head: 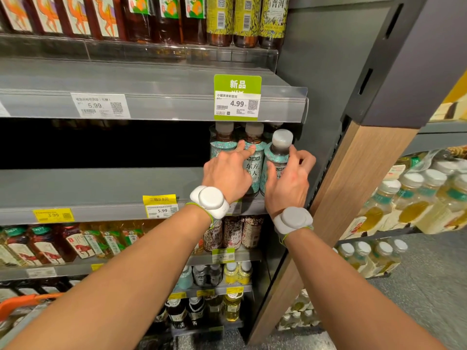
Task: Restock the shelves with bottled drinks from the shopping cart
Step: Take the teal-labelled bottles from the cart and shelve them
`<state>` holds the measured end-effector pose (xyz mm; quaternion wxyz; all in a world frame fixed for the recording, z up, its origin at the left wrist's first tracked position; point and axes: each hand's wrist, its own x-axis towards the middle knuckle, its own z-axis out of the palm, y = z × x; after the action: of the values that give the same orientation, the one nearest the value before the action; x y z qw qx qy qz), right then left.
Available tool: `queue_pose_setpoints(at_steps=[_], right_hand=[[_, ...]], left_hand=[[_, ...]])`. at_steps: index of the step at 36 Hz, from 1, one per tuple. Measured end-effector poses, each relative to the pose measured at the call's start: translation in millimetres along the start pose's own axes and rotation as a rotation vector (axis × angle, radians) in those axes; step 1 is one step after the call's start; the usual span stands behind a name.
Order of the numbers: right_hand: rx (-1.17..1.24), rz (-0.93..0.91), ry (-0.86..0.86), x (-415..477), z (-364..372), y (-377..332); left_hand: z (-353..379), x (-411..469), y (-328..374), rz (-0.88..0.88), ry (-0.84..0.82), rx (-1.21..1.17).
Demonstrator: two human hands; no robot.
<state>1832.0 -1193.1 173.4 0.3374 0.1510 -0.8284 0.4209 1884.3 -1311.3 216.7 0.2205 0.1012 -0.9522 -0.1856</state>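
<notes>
Middle shelf point(101, 188): bottle row point(252, 170) at its right end, rightmost bottle point(276, 155) nearest the side panel point(316, 97). Cart handle point(25, 303) near, low left. Price tag point(237, 102) above row.

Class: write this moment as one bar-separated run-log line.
stage: shelving | left hand: touches standing teal bottle | right hand: grips tilted teal bottle | place: middle shelf, right end

Shop aisle: price-tagged shelves point(151, 107), bottled drinks point(252, 162).
</notes>
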Motion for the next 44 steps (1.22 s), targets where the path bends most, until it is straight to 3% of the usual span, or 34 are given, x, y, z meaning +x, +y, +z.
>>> queue_pose_setpoints(at_steps=[25,40,44], right_hand=[[0.018,0.056,-0.087,-24.3,20.4,25.0],[0.053,0.128,-0.193,-26.4,3.4,22.4],[0.07,0.093,-0.227,-36.7,1.9,24.7]], left_hand=[[3.1,-2.2,-1.1,0.012,0.021,-0.012],[1.3,-5.0,2.7,0.063,-0.001,0.146],[10.3,-15.1,-0.7,0.119,0.074,0.1]])
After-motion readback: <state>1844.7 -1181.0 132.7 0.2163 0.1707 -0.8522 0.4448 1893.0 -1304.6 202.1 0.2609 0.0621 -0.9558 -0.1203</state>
